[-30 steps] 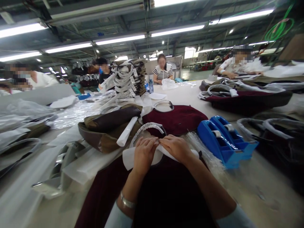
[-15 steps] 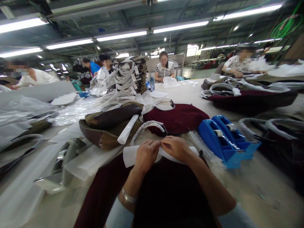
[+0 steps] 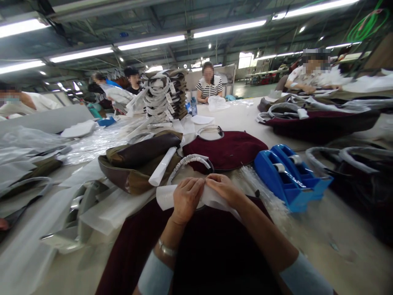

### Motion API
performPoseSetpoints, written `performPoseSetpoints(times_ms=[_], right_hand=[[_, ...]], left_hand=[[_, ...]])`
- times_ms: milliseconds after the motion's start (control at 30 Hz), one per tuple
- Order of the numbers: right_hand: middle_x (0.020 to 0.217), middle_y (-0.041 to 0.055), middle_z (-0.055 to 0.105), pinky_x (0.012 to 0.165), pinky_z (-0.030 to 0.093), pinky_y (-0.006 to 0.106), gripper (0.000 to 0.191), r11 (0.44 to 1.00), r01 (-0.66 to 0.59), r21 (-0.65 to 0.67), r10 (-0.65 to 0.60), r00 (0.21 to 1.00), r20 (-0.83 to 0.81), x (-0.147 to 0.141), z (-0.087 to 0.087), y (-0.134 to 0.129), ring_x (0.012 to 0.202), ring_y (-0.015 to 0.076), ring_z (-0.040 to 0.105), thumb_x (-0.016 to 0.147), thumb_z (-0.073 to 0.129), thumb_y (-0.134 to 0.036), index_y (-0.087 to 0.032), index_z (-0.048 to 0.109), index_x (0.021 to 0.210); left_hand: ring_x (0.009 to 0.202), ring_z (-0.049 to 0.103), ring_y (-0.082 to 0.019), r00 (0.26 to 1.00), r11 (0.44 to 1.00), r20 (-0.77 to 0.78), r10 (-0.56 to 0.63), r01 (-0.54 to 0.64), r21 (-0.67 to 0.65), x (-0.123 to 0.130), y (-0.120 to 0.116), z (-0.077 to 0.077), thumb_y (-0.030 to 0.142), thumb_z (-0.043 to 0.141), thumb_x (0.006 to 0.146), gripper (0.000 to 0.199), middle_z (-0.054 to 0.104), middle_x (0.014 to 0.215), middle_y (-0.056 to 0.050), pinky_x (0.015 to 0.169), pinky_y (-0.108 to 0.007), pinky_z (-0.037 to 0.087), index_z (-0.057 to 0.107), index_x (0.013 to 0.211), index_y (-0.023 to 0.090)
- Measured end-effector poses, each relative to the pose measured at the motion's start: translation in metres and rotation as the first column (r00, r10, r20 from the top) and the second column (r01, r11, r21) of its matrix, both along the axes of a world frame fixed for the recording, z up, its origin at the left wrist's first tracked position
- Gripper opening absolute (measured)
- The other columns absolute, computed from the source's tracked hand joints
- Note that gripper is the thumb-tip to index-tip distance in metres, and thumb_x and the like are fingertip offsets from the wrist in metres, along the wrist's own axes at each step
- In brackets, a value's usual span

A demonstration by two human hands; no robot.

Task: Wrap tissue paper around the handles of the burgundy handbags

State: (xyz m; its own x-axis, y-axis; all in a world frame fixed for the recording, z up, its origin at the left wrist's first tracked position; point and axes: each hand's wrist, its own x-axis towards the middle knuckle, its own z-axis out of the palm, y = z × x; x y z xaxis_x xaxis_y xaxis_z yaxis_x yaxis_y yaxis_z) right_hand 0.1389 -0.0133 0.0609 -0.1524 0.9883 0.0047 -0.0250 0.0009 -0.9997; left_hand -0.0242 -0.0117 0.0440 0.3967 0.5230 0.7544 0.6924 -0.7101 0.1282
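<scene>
My left hand [image 3: 188,198] is closed on a white foam sheet [image 3: 165,198], its fingers bent over the sheet's upper edge. Close beside it, my right hand [image 3: 224,189] pinches the same sheet, and the fingertips of both hands nearly touch. The sheet lies across the top of a dark maroon bag [image 3: 135,233] in front of me. Just beyond my hands rises a wrapped curved handle [image 3: 187,159]. Behind that lies another maroon bag [image 3: 230,149] with a pale wrapped handle.
Blue tape dispensers [image 3: 285,176] stand at the right, a grey dispenser [image 3: 73,217] at the left. An olive and brown bag [image 3: 138,164] lies left of centre. Farther back are a tall stack of bags [image 3: 166,96] and several people. Fingers of another person [image 3: 4,224] show at the left edge.
The sheet's right part has lifted and folded beside my right hand. The view has shifted slightly. Another person's fingers have appeared at the left edge.
</scene>
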Motion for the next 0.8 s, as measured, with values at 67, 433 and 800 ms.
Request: performPoseSetpoints(times_ms=[67, 433, 800], right_hand=[[0.061, -0.0022, 0.057, 0.05, 0.036, 0.022, 0.019, 0.999, -0.014, -0.034, 0.013, 0.999, -0.046, 0.0, -0.002, 0.001, 0.054, 0.0106, 0.047, 0.076, 0.06, -0.036, -0.017, 0.061, 0.071], [0.086, 0.0043, 0.068, 0.073, 0.042, 0.025, 0.017, 0.82, -0.227, 0.525, -0.225, 0.717, 0.66, 0.02, 0.01, -0.002, 0.08, 0.0159, 0.061, 0.087, 0.054, -0.021, -0.021, 0.071, 0.09], [0.084, 0.0023, 0.068, 0.073, 0.044, 0.024, 0.015, 0.823, -0.159, 0.546, -0.204, 0.814, 0.544, 0.011, 0.0, 0.001, 0.077, 0.0143, 0.061, 0.084, 0.057, -0.019, -0.021, 0.071, 0.086]], left_hand=[[0.091, 0.063, -0.02, 1.0, 1.0, 0.019, -0.005, 0.005, 0.002, -0.001, 0.0, 0.0, 0.019, 0.055, 0.091, 0.018, 0.072, 0.093, -0.006, 0.084, -0.034, 0.047, 0.066, 0.105, 0.019], [0.087, 0.066, -0.017, 0.978, 0.917, 0.208, -0.026, 0.107, -0.385, -0.006, 0.004, 0.007, 0.028, 0.06, 0.089, 0.013, 0.072, 0.095, -0.003, 0.081, -0.029, 0.05, 0.068, 0.096, 0.022], [0.081, 0.063, -0.015, 0.972, 0.91, 0.236, 0.0, 0.098, -0.404, -0.005, 0.001, 0.014, 0.02, 0.06, 0.084, 0.008, 0.068, 0.085, -0.001, 0.077, -0.025, 0.048, 0.067, 0.087, 0.021]])
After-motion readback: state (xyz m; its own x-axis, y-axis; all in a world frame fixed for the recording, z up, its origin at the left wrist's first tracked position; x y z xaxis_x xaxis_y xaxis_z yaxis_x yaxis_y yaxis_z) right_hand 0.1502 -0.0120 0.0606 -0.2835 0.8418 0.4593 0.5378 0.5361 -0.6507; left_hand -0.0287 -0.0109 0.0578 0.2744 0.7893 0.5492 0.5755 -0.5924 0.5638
